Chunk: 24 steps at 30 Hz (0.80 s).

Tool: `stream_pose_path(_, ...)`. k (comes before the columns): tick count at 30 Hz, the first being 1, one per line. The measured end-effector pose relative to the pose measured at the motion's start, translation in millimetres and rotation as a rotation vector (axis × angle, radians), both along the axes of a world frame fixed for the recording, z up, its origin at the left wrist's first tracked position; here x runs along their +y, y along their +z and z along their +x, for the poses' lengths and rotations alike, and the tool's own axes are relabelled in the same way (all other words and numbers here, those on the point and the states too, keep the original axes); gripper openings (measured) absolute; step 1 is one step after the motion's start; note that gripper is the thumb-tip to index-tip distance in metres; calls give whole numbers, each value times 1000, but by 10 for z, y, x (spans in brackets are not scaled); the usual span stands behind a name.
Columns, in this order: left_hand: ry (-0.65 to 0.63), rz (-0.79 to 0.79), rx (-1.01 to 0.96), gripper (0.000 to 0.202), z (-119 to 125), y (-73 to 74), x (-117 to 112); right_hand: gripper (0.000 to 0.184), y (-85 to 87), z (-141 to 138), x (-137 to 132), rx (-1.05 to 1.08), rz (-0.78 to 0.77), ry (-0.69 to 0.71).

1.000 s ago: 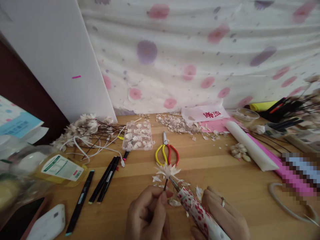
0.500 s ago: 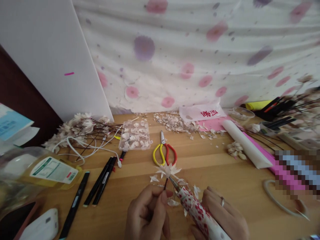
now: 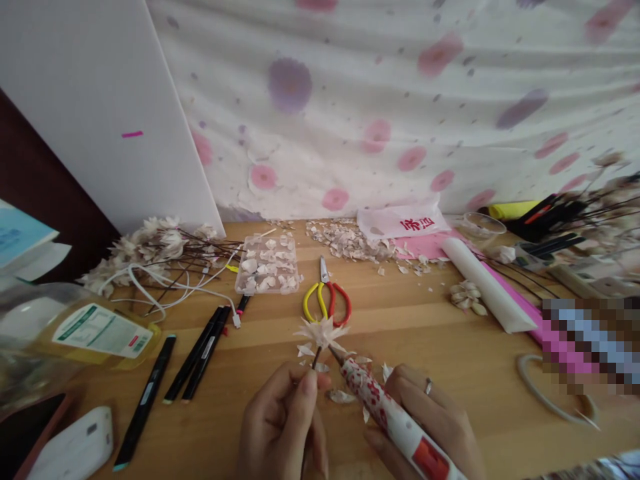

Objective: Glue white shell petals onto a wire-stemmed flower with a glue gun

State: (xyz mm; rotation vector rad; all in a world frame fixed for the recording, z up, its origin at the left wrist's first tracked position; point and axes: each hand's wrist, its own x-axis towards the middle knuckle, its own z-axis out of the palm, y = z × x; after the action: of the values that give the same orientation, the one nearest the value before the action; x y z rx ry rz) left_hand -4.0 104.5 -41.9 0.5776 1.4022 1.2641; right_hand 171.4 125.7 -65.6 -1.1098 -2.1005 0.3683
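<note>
On the wooden bench (image 3: 465,360), a paper-like flower (image 3: 321,333) is kept raised near the front edge, its stem pinched in the left hand (image 3: 280,420). A patterned tool (image 3: 387,413) is gripped in the right hand (image 3: 425,417), its tip angled at the bloom; whether they touch is hard to tell.

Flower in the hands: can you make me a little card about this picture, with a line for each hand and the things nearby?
left hand: pinches the dark wire stem of a pale petal flower
right hand: holds a red-patterned metal-tipped pen tool, tip close to the flower; wears a ring
nearby: yellow-and-red-handled scissors, loose petals
farther: clear plastic box of petals on the wooden table
</note>
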Motion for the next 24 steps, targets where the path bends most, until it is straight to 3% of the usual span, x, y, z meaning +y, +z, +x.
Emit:
stream_pose_path(4, 8, 8, -8, 49, -127, -113, -16, 27, -24, 220, 2, -8, -181, -131)
stream_pose_path(9, 12, -11, -31, 40, -309, -245, -31, 34, -302, 710, 33, -3, -357, -586)
stream_pose_path(13, 69, -12, -70, 36, -437, -272, -18, 43, -533, 1048, 88, -33, -438, -829)
stream_pose_path(18, 160, -17, -85, 31, -581, -302, 11, 46, -627, 1194, 140, -32, -496, -877)
stream_pose_path(22, 208, -11, -121, 27, -615, -339, 44, 50, -582, 1260, 114, 19, -561, -801)
stream_pose_path(24, 209, -17, -155, 27, -614, -339, 66, 63, -517, 1302, 68, 82, -534, -869)
